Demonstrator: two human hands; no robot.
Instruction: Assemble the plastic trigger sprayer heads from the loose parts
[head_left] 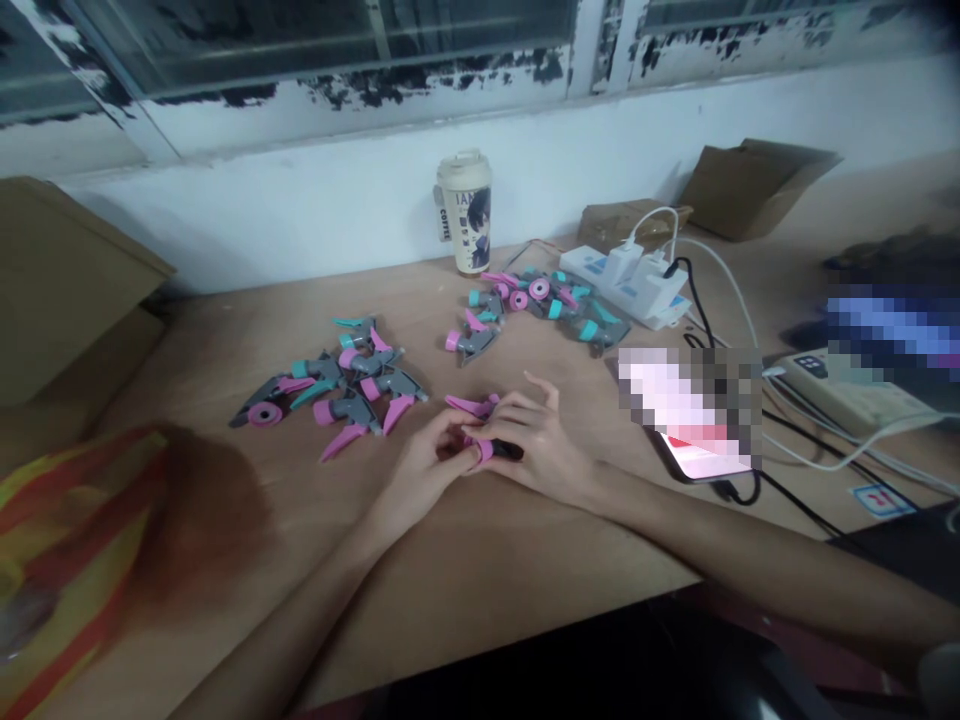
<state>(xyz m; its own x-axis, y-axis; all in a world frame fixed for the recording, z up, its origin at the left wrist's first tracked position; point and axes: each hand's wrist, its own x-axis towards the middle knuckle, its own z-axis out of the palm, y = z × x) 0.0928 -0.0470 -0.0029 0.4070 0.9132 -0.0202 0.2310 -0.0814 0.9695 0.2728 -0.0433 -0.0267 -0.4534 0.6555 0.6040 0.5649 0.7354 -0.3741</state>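
Note:
A grey spray-bottle trigger head with a pink collar (486, 453) is between my two hands, low over the table. My left hand (429, 462) pinches it near the collar from the left. From the right, my right hand (536, 440) is closed around its dark end, one finger lifted away. A pink lever pokes out above the fingers; much of the grey body is hidden. Left of my hands lies a loose pile of trigger heads (364, 385), grey with pink or teal parts. Beyond my hands is a single pink-and-grey trigger head (474, 340), near another group (536, 295).
A printed coffee cup (469, 215) stands by the wall. To the right are a phone (697, 430) with a cable, a white power strip (637, 280) with chargers, and a power bank (847, 385). Cardboard boxes (67, 290) and a striped red-yellow bag (67, 560) occupy the left.

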